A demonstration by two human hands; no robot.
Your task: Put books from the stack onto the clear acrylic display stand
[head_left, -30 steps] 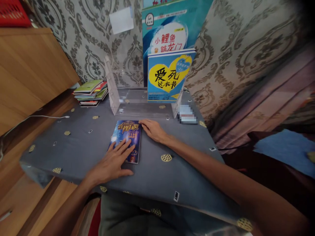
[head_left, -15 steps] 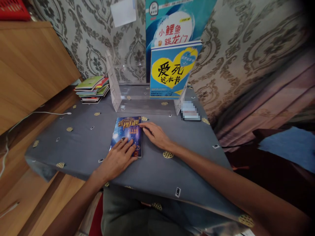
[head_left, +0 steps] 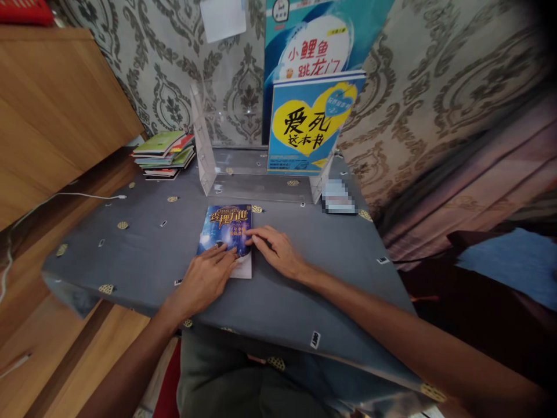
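Note:
A small blue paperback book [head_left: 232, 232] with gold lettering lies at the middle of the table. My left hand [head_left: 211, 273] rests over its lower left part, fingers on top of the cover. The lower right of the cover is bent up there, and a strip of white page shows beneath. The left thumb is mostly hidden; the hand looks closed on the cover's lower part. At the book's right edge is my right hand [head_left: 276, 249], its index finger stretched out and its tip at the cover, holding nothing.
Behind the book stands a clear acrylic rack [head_left: 261, 188] bearing a blue-and-yellow book [head_left: 304, 128] and a taller teal book [head_left: 278, 46]. A stack of books [head_left: 163, 154] is at the back left, near a white cable [head_left: 100, 196]. A blurred-out light item [head_left: 339, 197] lies right of the rack.
The book's lower cover has lifted, uncovering white page at the lower right. My left fingers have drawn together over it, and my right hand has slid slightly down the right edge.

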